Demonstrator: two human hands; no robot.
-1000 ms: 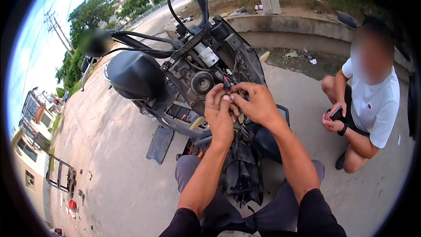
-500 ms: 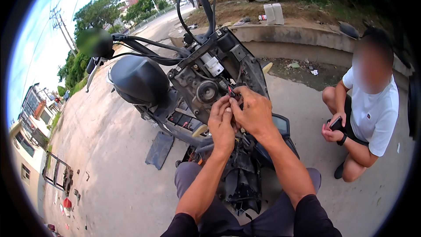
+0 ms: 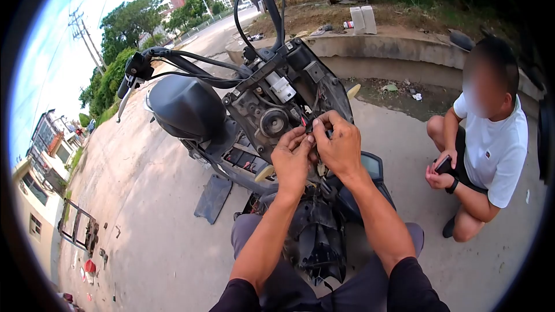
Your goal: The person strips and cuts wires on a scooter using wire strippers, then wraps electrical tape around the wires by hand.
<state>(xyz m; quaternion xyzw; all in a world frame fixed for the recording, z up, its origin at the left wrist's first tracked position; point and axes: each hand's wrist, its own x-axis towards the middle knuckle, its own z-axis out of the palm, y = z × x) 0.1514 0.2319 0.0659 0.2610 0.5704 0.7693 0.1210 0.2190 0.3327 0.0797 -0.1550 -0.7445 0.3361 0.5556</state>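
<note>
A partly stripped scooter (image 3: 248, 101) stands in front of me, its front frame and wiring exposed. My left hand (image 3: 292, 159) and my right hand (image 3: 338, 144) meet in front of that frame, fingertips pinched close together. Between them show thin red and black wires (image 3: 304, 122), which both hands seem to grip; the exact ends are hidden by the fingers. Just left of the fingertips is a round black horn-like part (image 3: 273, 122). Above it sits a white cylindrical part (image 3: 281, 88).
At the right a person in a white shirt (image 3: 491, 144) squats, holding a phone (image 3: 444, 166). A dark flat panel (image 3: 214, 198) lies on the ground left of the scooter. Behind runs a low concrete kerb (image 3: 393, 49). A metal frame (image 3: 78, 228) lies far left.
The view has shifted a little, so the scooter sits slightly lower and farther right. My right hand's fingers have changed their bend near the wires; both hands remain close together.
</note>
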